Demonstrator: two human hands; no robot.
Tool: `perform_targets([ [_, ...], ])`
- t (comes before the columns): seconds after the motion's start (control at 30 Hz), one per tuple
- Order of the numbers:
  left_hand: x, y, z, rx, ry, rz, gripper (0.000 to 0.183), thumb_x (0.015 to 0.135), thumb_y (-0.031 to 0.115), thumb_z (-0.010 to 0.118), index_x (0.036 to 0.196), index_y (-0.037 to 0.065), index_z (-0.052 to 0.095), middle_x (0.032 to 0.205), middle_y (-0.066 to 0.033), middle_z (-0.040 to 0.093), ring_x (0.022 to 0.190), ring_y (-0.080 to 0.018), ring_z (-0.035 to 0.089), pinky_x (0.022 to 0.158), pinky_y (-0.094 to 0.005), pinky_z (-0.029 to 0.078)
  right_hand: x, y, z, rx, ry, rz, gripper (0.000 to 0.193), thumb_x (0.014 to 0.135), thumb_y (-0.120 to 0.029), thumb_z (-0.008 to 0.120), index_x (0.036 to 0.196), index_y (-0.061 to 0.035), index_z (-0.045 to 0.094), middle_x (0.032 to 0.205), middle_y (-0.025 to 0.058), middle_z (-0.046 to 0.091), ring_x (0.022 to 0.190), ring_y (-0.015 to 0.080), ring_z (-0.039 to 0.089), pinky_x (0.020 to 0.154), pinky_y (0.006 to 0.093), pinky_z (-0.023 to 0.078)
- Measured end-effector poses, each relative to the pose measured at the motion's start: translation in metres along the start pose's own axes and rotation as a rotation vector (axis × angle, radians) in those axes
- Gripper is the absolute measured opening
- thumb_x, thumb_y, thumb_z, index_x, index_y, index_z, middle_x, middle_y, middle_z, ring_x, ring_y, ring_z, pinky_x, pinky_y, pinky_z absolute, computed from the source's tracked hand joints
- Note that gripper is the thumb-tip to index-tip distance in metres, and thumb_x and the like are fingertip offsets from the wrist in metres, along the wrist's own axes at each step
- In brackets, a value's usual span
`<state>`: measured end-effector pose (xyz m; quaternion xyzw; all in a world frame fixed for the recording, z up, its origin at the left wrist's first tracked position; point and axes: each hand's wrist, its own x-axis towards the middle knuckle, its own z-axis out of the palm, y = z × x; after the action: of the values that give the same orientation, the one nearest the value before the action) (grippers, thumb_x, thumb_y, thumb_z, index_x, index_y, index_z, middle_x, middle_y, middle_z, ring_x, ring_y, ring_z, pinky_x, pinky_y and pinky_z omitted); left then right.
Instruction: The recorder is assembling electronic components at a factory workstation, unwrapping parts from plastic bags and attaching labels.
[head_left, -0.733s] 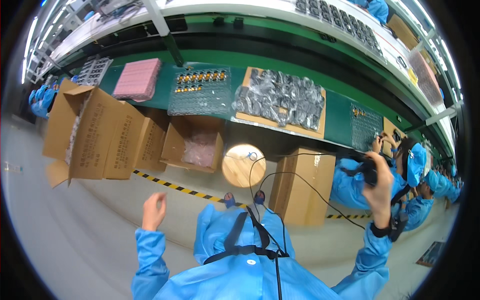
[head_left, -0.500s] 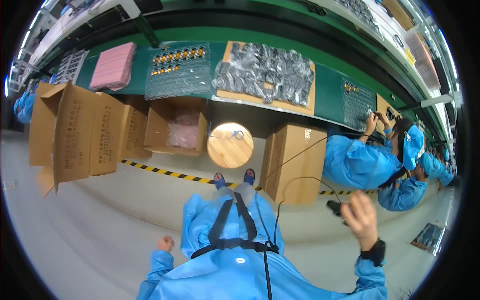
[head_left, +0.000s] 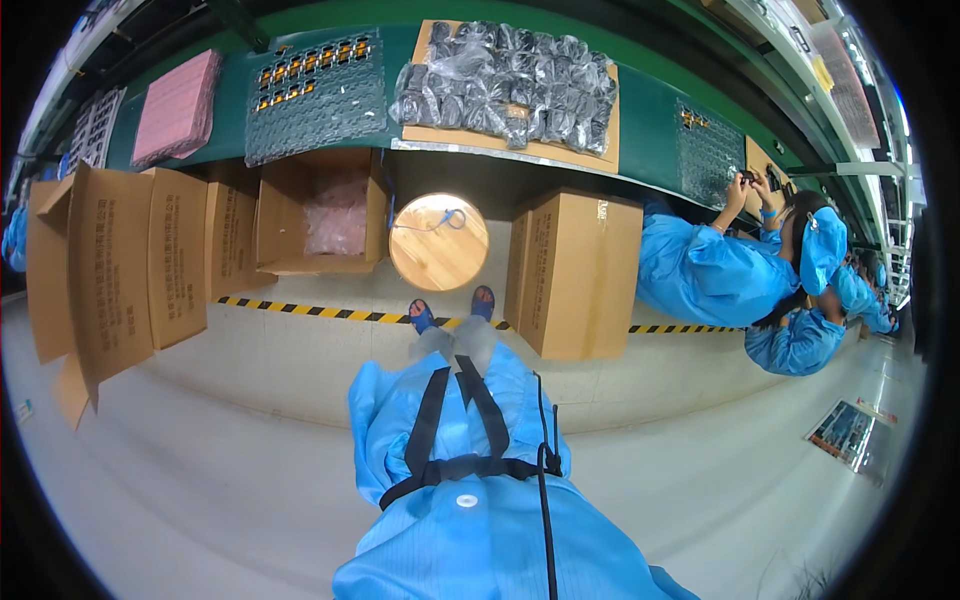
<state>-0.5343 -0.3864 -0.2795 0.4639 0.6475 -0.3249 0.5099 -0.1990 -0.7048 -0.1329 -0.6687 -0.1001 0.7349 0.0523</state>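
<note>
Neither my left hand nor my right hand shows now; only my blue smock point(head_left: 470, 540) with its black straps and a dark cord fills the lower middle. Straight ahead of my feet stands a round wooden stool point(head_left: 440, 255) with a blue-handled tool point(head_left: 453, 218), likely scissors, on its seat. Beyond it, on the green workbench point(head_left: 225, 120), many dark parts in clear plastic bags point(head_left: 505, 85) lie in rows on a cardboard sheet. To their left, small orange and black parts point(head_left: 312, 70) rest on bubble wrap point(head_left: 320, 115).
Open cartons point(head_left: 110, 270) stand at the left; one box point(head_left: 325, 225) holds pinkish plastic. A tall closed carton point(head_left: 580, 275) stands right of the stool. A co-worker in blue point(head_left: 710, 260) handles a small dark part at the bench. A pink stack point(head_left: 178, 108) lies far left. Striped tape point(head_left: 310, 310) crosses the floor.
Both my hands have dropped out of view; the right one held a small black device on a cord. My view has shifted, and the bench and boxes sit higher and further left.
</note>
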Motion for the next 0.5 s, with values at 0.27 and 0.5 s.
perform_targets([
  [0.27,-0.012,-0.007,-0.005,-0.021,-0.017,-0.018,0.019,0.093,0.017,0.055,0.093,0.016,0.074,0.091,-0.0139,0.073,0.081,-0.0259,0.071,0.072,-0.0431,0.057,0.007,-0.016,0.007,0.154,0.052,0.088,0.037,0.083,-0.025,0.061,0.115,-0.006,0.066,0.111,0.0179,0.068,0.1,0.0373,0.065,0.083,0.046,0.053],
  [0.5,-0.024,-0.013,-0.005,-0.028,-0.034,-0.038,0.019,0.093,0.016,0.055,0.094,0.017,0.074,0.091,-0.0139,0.073,0.081,-0.0258,0.071,0.072,-0.0438,0.057,0.003,-0.016,0.005,0.208,0.046,0.123,0.04,0.084,-0.027,0.062,0.116,-0.0048,0.066,0.109,0.0175,0.069,0.098,0.0355,0.066,0.083,0.0454,0.053],
])
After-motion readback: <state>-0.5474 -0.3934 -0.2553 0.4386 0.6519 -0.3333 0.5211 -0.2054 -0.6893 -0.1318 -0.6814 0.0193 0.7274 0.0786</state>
